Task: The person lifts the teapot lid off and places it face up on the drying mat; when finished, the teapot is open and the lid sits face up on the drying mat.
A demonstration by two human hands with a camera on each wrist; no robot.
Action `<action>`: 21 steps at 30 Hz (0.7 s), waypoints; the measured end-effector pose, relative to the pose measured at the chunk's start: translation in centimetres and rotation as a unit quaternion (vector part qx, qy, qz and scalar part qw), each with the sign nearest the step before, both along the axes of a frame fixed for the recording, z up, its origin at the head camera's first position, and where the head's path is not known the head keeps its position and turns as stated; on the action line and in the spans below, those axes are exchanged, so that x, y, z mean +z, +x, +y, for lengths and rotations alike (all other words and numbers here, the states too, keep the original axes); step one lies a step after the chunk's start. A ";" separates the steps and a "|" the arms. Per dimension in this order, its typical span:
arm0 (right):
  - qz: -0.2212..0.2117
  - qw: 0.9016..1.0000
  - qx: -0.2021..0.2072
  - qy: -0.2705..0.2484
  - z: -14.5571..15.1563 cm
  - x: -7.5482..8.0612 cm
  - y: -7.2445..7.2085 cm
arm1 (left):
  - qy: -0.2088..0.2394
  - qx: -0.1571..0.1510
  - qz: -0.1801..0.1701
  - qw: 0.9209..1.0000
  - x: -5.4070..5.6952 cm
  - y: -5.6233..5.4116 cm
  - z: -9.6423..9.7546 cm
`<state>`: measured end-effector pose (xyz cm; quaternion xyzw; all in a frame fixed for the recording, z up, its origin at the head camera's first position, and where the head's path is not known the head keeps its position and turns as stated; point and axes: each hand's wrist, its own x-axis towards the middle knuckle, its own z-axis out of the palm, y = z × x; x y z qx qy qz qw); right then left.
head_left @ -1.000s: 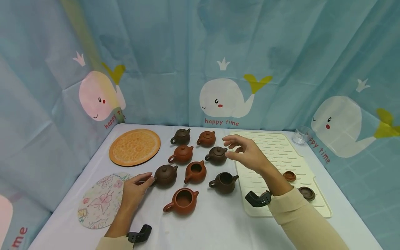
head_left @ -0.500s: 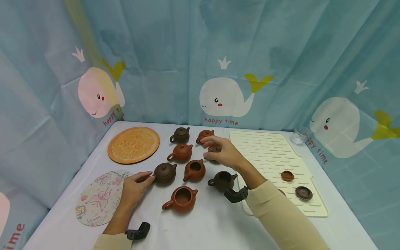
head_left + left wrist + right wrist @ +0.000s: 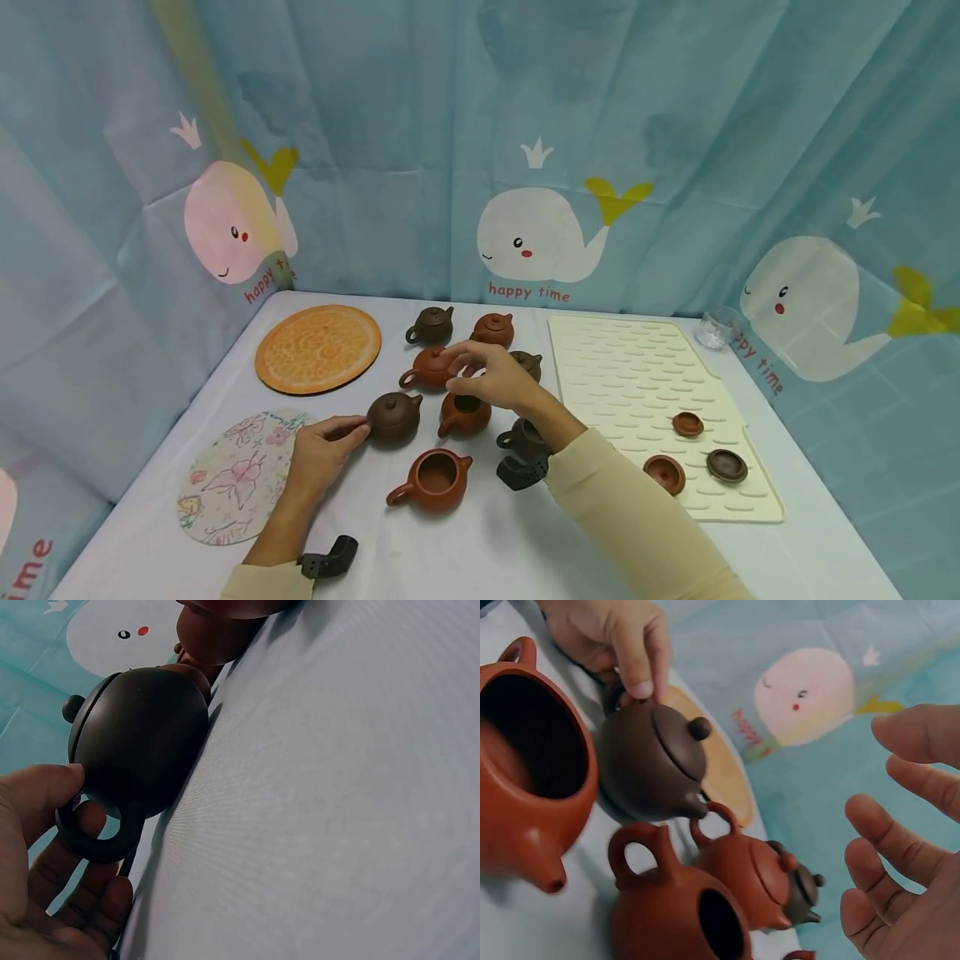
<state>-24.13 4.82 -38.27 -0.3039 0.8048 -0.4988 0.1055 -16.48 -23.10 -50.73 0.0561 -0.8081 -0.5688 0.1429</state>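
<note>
A pale oval mat with a floral print (image 3: 236, 483) lies on the white bench (image 3: 450, 554), left of a round, dark brown clay teapot with its lid on (image 3: 394, 419). Behind and left of that teapot is a round orange mat (image 3: 318, 348). At its left side, the person's left hand (image 3: 324, 450) pinches its ring handle (image 3: 101, 851). Just in front and right sits a reddish-brown lidless clay teapot (image 3: 437, 481). Further right of the dark teapot, the right hand (image 3: 491, 373) hovers, fingers spread and loosely bent, holding nothing. Well to its right, a cream ribbed mat (image 3: 622, 358) carries three small brown clay lids (image 3: 664, 474).
</note>
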 end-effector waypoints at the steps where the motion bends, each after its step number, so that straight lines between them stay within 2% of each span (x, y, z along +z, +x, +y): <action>1: -0.004 1.000 0.002 0.000 -0.3 -0.2 0.0 | 0.000 -0.001 0.002 1.000 0.0 0.0 0.0; 12: -0.027 0.999 0.020 -0.001 -3.5 -1.5 -0.2 | -0.012 0.007 -0.002 1.000 0.3 0.3 -0.1; 21: -0.040 0.999 0.020 0.008 -6.0 -2.5 0.0 | 0.005 -0.007 0.003 1.000 0.6 0.3 0.1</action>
